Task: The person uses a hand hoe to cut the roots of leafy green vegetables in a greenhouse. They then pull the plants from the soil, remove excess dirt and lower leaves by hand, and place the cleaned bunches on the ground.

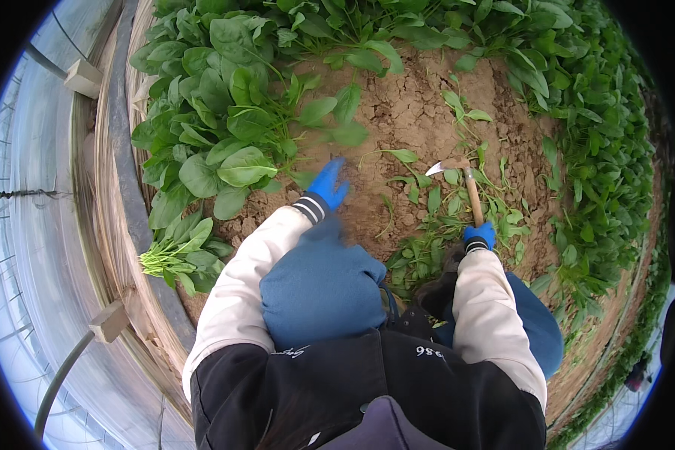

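Note:
My left hand (331, 184), in a blue glove, is over the soil just right of a dense clump of leafy green spinach plants (225, 112); its fingers are spread and somewhat blurred, with nothing seen in them. My right hand (480, 235), gloved in blue too, is closed around the wooden handle of a small sickle-like hand hoe (472, 194). The tool's metal blade points left above loose, cut leaves (427, 247) scattered on the ground. A gathered bunch of spinach (185, 256) lies at the left, pale stems toward the plastic-covered edge.
Cracked brown soil (394, 107) lies before me. More spinach (607, 129) grows along the top and right. Along the left run a dark strip (132, 169), plastic sheeting (39, 140), and blocks (109, 322) by curved greenhouse poles. My bent knees flank the working area.

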Action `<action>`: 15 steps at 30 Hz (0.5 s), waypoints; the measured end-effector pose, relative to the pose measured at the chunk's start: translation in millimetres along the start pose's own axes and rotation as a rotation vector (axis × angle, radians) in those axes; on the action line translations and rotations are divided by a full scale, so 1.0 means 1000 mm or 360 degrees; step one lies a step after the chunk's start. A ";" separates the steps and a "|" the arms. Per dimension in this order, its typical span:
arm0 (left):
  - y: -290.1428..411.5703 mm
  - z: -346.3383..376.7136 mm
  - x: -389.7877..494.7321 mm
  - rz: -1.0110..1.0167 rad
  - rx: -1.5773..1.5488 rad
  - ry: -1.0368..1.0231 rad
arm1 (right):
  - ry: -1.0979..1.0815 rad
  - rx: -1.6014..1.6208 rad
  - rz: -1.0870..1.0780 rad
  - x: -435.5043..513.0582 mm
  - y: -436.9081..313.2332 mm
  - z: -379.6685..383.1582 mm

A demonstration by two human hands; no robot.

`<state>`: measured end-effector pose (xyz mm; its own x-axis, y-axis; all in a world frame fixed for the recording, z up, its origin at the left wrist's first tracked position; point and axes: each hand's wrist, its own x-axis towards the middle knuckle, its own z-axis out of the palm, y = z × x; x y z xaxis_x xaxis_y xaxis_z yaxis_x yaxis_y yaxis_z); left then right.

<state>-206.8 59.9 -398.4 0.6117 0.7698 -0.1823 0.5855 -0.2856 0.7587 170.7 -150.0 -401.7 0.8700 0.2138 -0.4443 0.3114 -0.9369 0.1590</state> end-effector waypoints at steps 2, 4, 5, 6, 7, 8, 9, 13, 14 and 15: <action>0.004 0.006 0.032 -0.0024 0.0204 -0.0070 | -0.0064 0.0026 -0.0002 0.005 0.008 -0.003; 0.005 0.003 0.048 0.0155 0.0283 -0.0053 | -0.0135 0.0105 -0.0053 0.009 0.015 -0.006; 0.006 0.001 0.054 0.0262 0.0317 -0.0032 | -0.0154 0.0139 -0.0075 0.011 0.018 -0.007; 0.006 -0.001 0.060 0.0192 0.0422 -0.0112 | -0.0092 0.0118 -0.0114 0.010 0.021 -0.007; 0.007 -0.003 0.066 0.0215 0.0402 -0.0050 | -0.0060 0.0119 -0.0170 0.010 0.023 -0.007; 0.007 -0.006 0.072 0.0262 0.0381 0.0022 | -0.0053 0.0107 -0.0208 0.010 0.025 -0.007; 0.008 -0.008 0.078 0.0363 0.0358 0.0138 | -0.0047 0.0079 -0.0237 0.010 0.026 -0.007; 0.014 -0.016 0.106 -0.0058 0.0394 0.0068 | -0.0041 0.0014 -0.0351 0.015 0.031 -0.009; 0.014 -0.021 0.114 -0.0190 0.0362 -0.0008 | -0.0042 0.0042 -0.0382 0.018 0.033 -0.011; 0.014 -0.025 0.121 -0.0240 0.0328 -0.0010 | -0.0043 0.0066 -0.0434 0.020 0.034 -0.012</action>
<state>-137.5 163.6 -393.7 0.5122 0.8092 -0.2879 0.7660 -0.2788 0.5793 203.3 -174.3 -394.3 0.7454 0.4529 -0.4892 0.5165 -0.8563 -0.0057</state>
